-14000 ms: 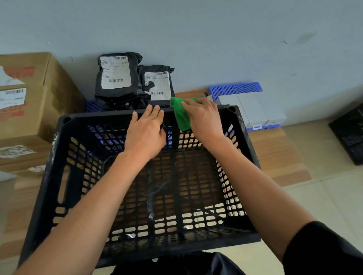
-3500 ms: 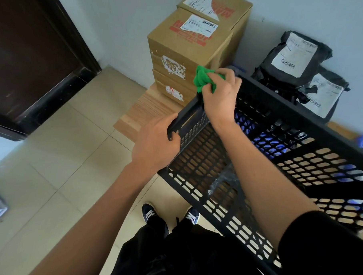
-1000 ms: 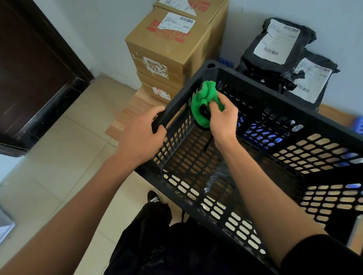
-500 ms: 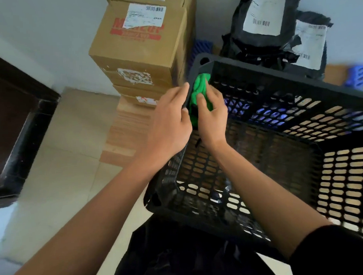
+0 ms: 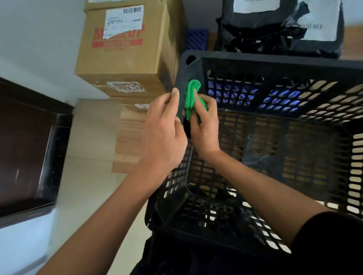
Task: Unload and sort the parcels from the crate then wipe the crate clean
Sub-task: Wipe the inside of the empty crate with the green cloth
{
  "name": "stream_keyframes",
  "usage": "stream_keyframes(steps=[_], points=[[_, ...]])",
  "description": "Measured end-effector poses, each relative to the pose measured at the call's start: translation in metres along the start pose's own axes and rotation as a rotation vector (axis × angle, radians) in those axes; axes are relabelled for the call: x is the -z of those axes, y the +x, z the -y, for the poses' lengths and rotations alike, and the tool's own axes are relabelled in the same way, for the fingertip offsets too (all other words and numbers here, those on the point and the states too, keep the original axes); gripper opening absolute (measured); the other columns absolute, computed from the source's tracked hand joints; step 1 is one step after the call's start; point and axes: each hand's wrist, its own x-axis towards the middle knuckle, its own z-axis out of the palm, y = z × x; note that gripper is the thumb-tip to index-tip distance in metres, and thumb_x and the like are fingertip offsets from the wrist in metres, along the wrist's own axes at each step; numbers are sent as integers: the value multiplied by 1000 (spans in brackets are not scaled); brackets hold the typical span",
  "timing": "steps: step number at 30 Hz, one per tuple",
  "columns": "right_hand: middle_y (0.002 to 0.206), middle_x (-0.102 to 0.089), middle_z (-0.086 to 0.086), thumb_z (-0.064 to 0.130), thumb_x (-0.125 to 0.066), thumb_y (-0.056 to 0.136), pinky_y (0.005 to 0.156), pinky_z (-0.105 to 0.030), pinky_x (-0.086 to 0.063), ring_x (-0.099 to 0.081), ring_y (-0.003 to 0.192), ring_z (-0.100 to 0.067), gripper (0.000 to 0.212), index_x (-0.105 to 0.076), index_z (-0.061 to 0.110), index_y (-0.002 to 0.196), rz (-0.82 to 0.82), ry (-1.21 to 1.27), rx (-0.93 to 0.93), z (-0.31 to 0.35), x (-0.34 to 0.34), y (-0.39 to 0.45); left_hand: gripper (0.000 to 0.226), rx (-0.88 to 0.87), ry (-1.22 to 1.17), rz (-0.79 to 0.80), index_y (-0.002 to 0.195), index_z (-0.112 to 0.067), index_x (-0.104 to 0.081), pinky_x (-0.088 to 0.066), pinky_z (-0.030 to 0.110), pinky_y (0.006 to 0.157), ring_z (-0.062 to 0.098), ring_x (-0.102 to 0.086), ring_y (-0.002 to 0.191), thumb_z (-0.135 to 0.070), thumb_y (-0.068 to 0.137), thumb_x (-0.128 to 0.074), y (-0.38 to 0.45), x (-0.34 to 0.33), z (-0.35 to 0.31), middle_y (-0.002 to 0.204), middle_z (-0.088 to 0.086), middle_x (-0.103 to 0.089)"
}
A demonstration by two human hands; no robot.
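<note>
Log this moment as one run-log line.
phase: wiping | right hand: holds crumpled green cloth against inner left wall of black perforated plastic crate | left hand: grips that wall's rim | crate: no parcels

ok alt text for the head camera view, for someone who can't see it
The right hand presses a green cloth against the inside of a black crate's left wall while the left hand grips that wall from outside. Stacked cardboard boxes and black parcel bags sit behind the crate.
</note>
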Motion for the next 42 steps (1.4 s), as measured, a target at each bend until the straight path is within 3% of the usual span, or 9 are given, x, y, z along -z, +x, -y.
stream_keyframes(steps=[5,8,13,18,22,29,33,37,42], points=[[131,-48,-22,0,-47,96,106,-44,-45,-49,123,-32,52,-51,5,147,-10,10,23,-9,-5,1,55,-3,42,6,148,5,-46,-46,41,107,32,-53,128,-4,94,-39,2,-2,0,137,19,-55],[136,-46,-22,-1,-42,96,108,-35,-41,-45,123,-31,53,-45,3,149,4,-25,-49,-15,-10,-3,55,-11,62,1,148,6,-45,-44,34,108,31,-54,129,-6,95,-38,1,-3,0,138,19,-55],[138,-44,-25,-2,-41,95,107,-39,-43,-44,121,-32,49,-41,-2,144,32,-90,-30,-33,-15,-10,55,-12,121,4,150,2,-45,-45,35,107,29,-53,129,-4,95,-41,1,-2,0,140,16,-55],[132,-49,-26,-16,-50,84,100,-49,-48,-51,111,-38,62,-44,-4,144,117,-206,-131,-55,-14,-13,54,4,144,6,151,2,-42,-27,6,108,26,-49,133,0,98,-45,0,-1,-2,144,15,-53],[128,-51,-26,-19,-52,79,94,-49,-50,-54,105,-40,67,-45,-3,143,144,-254,-99,-60,-12,-9,53,-10,138,2,149,6,-44,-28,8,110,29,-51,133,2,96,-45,2,-3,1,142,19,-54],[144,-40,-21,-4,-49,96,104,-49,-42,-42,125,-39,59,-38,13,152,387,-498,-315,-81,-1,-15,53,-12,170,6,151,2,-43,-28,4,105,23,-51,131,0,98,-45,1,-2,-2,143,14,-54],[136,-47,-25,1,-43,102,106,-44,-42,-51,120,-41,48,-43,4,150,341,-130,-473,-78,1,-1,53,-1,165,8,152,0,-43,-29,4,105,21,-50,132,0,99,-45,1,-1,-2,145,12,-53],[140,-46,-17,6,-43,103,113,-36,-39,-50,126,-28,49,-42,10,152,242,181,-693,-49,6,12,54,15,155,2,152,-1,-43,-27,4,106,21,-49,133,1,98,-46,1,0,-3,145,11,-54],[130,-45,-9,7,-48,103,101,-22,-44,-53,109,-12,42,-54,13,144,109,372,-590,-6,13,14,53,-14,143,-12,149,2,-46,-29,7,108,22,-50,132,2,96,-47,1,-1,0,143,14,-56]])
